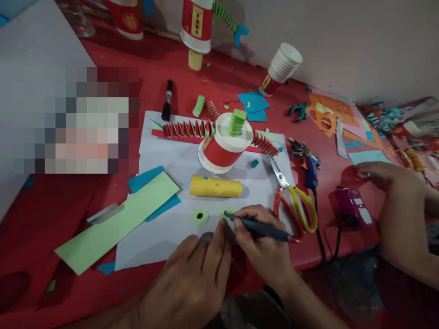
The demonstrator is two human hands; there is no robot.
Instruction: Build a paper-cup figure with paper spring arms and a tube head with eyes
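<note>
My right hand (262, 244) pinches a black marker (264, 228), its tip on a small pale green paper circle (223, 212) that bears a small dark mark. My left hand (195, 272) lies palm down on the white paper sheet (147, 246), fingers stretched out, with a fingertip at the lower edge of that circle. A second green circle (205, 214) with a filled black dot lies to the left. Above them rests a rolled yellow paper tube (216, 187). Behind it stands an upside-down red and white paper cup (222, 146) with folded paper strips (188, 129) at its sides.
Scissors (283, 180) with red and yellow handles lie right of the cup, beside a glue gun (310, 169). A light green paper strip (120, 224) is on the left. Stacked cups (283, 66) stand at the back. Another person's hand (384, 178) rests at the right, near a magenta device (355, 208).
</note>
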